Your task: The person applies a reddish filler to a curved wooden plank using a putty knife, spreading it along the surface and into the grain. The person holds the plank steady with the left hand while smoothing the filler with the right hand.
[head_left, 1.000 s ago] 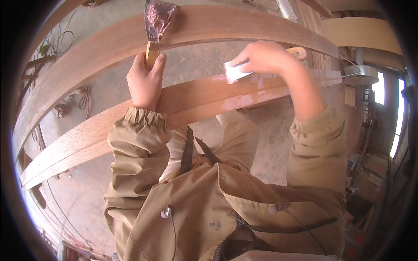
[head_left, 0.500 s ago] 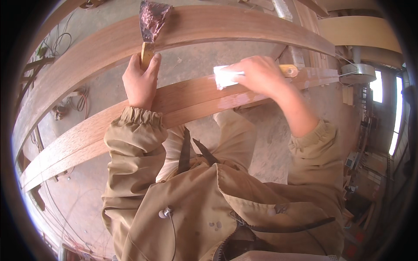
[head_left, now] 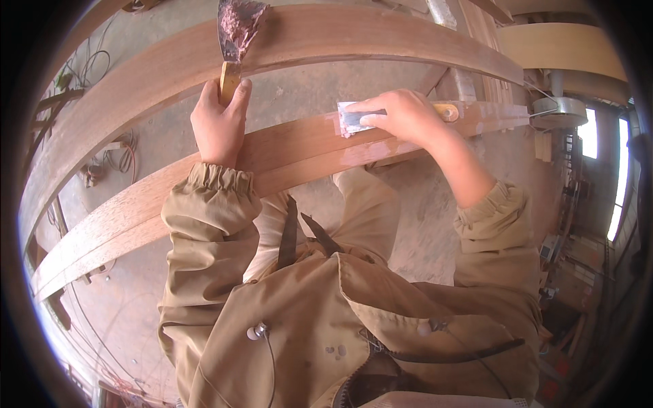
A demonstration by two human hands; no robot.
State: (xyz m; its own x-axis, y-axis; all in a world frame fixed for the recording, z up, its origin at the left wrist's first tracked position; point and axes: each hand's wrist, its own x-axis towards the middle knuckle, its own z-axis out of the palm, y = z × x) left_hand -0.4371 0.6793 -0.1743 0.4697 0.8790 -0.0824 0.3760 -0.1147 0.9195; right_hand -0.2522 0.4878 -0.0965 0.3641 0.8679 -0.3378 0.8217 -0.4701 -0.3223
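A worker in a tan jacket (head_left: 326, 319) leans over two long, curved wooden boards. The nearer board (head_left: 204, 187) sweeps from low on the worker's left up toward the right, passing directly beneath both hands; the farther board (head_left: 381, 37) arcs above it, beyond the fingertips, with bare concrete floor (head_left: 170, 112) showing between the two.

The right hand (head_left: 408, 119) lies flat along the top of the nearer board, fingers stretched toward the left and pressing down on the blade of a putty knife (head_left: 354, 117). The metal blade pokes out just past the fingertips and sits against the wood, while the pale wooden handle (head_left: 445, 111) emerges behind the knuckles, on the wrist side. A lighter smear of filler (head_left: 371, 151) marks the board face just below the fingers.

The left hand (head_left: 219, 126) is closed in a fist around the wooden handle of a second, wider putty knife (head_left: 237, 34), held upright (its blade caked with a reddish-brown paste) so that the blade rises above the fingers and overlaps the farther board. The heel of this hand rests at the nearer board's upper edge.

Loose cables (head_left: 119, 160) trail on the floor well to the left of the left hand.
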